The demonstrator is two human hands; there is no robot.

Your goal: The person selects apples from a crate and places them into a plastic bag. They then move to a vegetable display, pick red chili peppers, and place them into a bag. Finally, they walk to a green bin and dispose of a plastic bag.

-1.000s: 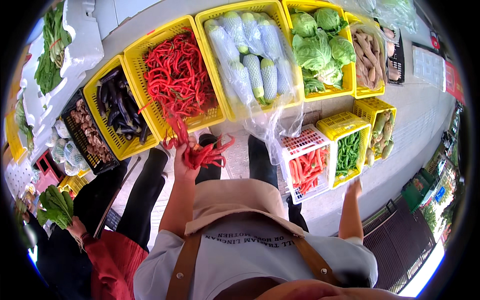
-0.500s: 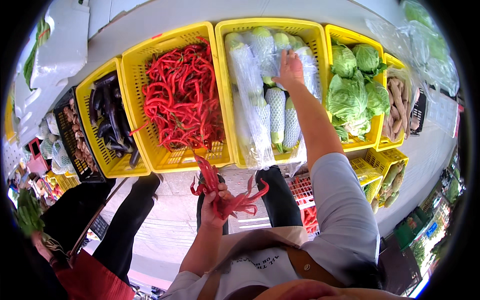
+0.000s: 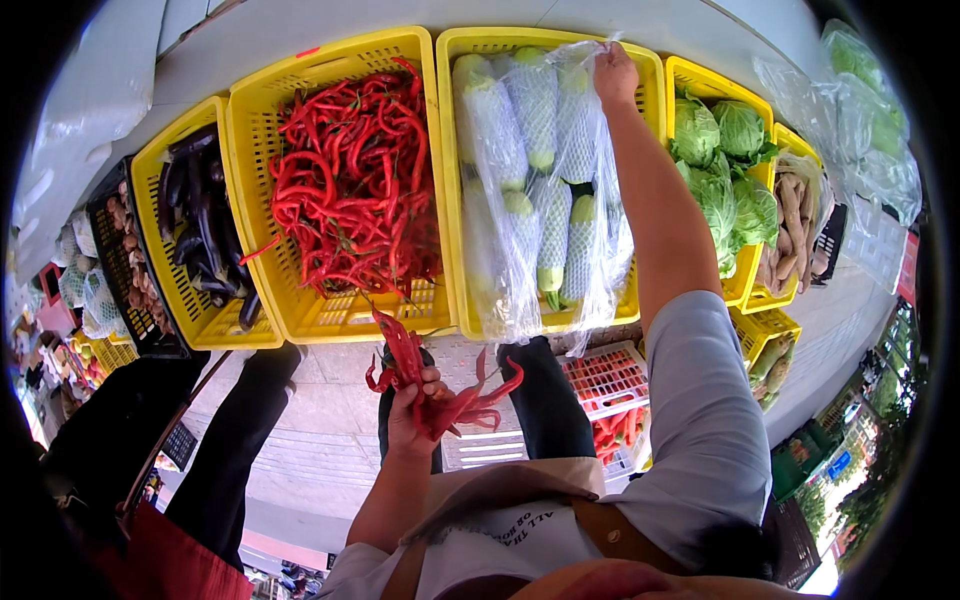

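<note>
A bunch of long red chili peppers [image 3: 455,412] is clasped in my left hand [image 3: 410,415], in front of the crates. Its fingers wrap round the middle of the bunch. My right hand [image 3: 615,75] reaches to the far right corner of the middle yellow crate [image 3: 452,200]. Its fingers are closed on the edge of a clear plastic sheet [image 3: 505,290]. Under the sheet lie several long, pale green-white vegetables [image 3: 550,235] in white foam netting. A yellow crate of loose red chili peppers [image 3: 350,180] stands just left of it.
Eggplants [image 3: 207,220] fill a crate at the left, beside a black crate [image 3: 140,270]. Cabbages [image 3: 735,190] and brown roots [image 3: 790,225] stand in crates at the right. A red and white crate [image 3: 605,375] sits low near my legs. Another person's dark-trousered leg [image 3: 235,450] is at lower left.
My right hand has moved from above the netted vegetables to the crate's far right corner and gripped the plastic sheet, which now spreads wider over them. My left hand still holds the chili peppers.
</note>
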